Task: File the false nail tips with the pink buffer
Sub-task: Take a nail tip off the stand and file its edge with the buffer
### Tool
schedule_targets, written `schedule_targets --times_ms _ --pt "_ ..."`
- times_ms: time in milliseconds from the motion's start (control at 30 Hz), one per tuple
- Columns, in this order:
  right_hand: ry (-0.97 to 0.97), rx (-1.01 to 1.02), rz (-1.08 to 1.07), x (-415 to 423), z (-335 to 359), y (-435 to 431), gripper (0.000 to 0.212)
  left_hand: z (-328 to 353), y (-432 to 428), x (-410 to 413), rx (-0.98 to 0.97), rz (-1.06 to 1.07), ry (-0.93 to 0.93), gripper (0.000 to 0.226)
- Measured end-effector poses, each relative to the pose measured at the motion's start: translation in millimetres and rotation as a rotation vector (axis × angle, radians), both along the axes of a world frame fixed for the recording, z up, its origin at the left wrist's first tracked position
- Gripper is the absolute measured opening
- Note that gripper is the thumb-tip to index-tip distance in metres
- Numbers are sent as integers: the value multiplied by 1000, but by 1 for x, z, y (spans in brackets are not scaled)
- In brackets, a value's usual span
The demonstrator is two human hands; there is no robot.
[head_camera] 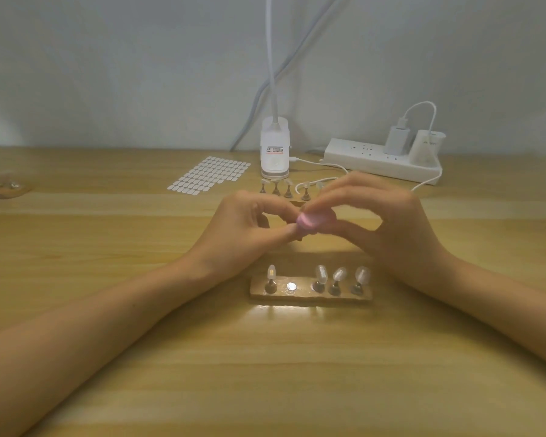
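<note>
The job looks partly done, but I cannot tell how many are finished. The left hand [243, 230] and the right hand [385, 222] meet in the middle, up off the table. The right hand's fingers and thumb hold the pink buffer [309, 219]. The left hand's finger and thumb pinch a small thing [300, 236] right against the buffer. It is blurry, but I think it is a nail tip being filed. Just below the hands sits a wooden stand [309, 296] with four nail tips [321, 272] standing up and one empty spot [291, 286]. More nail tips [276, 186] stand just behind the hands.
</note>
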State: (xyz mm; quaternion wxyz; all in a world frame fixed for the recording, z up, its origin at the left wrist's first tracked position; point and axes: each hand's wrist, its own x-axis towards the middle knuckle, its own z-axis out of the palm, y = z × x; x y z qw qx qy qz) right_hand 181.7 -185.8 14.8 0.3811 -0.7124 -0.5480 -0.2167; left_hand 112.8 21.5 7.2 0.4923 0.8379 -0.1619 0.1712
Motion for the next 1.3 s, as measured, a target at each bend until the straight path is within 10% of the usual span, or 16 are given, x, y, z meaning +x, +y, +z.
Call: schedule_targets --times_ms 1300 --pt "93 24 14 -1 0 2 16 1 -2 -3 0 48 38 4"
